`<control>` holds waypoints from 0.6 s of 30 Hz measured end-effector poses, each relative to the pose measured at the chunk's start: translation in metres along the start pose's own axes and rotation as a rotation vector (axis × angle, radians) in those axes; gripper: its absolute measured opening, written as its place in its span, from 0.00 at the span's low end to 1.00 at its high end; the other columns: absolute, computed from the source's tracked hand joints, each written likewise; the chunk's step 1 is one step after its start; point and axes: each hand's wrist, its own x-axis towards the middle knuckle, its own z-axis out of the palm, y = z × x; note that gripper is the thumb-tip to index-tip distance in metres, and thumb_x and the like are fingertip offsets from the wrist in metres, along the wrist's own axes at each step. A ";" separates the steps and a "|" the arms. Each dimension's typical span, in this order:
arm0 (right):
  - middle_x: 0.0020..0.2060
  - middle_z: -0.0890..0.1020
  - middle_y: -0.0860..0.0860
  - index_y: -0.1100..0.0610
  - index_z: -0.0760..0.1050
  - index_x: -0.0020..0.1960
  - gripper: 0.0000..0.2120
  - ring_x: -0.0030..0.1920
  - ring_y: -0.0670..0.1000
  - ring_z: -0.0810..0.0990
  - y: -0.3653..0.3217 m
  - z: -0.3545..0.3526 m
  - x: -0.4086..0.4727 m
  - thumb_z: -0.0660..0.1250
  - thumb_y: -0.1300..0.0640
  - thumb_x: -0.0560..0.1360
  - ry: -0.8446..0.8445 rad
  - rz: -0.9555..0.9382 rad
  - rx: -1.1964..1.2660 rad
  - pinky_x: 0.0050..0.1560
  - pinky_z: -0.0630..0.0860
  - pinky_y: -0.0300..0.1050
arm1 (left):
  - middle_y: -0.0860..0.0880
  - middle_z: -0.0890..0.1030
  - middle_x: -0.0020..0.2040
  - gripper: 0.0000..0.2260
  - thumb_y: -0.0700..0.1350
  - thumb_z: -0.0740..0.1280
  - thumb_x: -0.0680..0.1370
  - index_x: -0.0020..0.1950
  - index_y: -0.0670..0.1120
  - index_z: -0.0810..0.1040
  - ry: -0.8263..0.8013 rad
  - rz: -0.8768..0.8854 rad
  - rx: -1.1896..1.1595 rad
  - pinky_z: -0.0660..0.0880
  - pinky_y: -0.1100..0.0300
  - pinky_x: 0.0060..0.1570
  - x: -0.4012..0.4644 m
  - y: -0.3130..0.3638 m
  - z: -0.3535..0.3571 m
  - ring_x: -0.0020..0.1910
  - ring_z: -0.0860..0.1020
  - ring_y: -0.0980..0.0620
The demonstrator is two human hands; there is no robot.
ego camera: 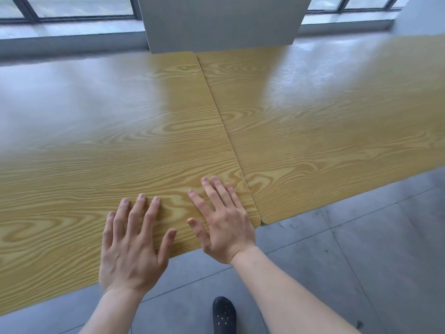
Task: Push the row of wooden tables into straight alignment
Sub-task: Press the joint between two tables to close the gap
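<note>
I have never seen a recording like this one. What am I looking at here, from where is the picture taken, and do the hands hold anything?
There is one picture, from a camera worn on a person's head, looking forward and down. No machine is present: a person works with bare hands. The left hand and the right hand lie open, fingers spread, over the left table near its front edge; neither holds anything. A right table stands beside it, a thin seam between them. Both tabletops are bare. Beyond are a grey pillar and windows; below, grey floor tiles and a dark shoe.
</note>
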 end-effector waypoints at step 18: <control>0.85 0.44 0.53 0.40 0.45 0.84 0.36 0.84 0.55 0.38 -0.012 -0.091 0.001 0.42 0.27 0.80 -0.131 0.149 -0.073 0.82 0.43 0.62 | 0.49 0.54 0.85 0.35 0.73 0.46 0.79 0.84 0.60 0.52 -0.002 0.013 -0.073 0.43 0.44 0.82 0.012 0.005 -0.072 0.84 0.48 0.46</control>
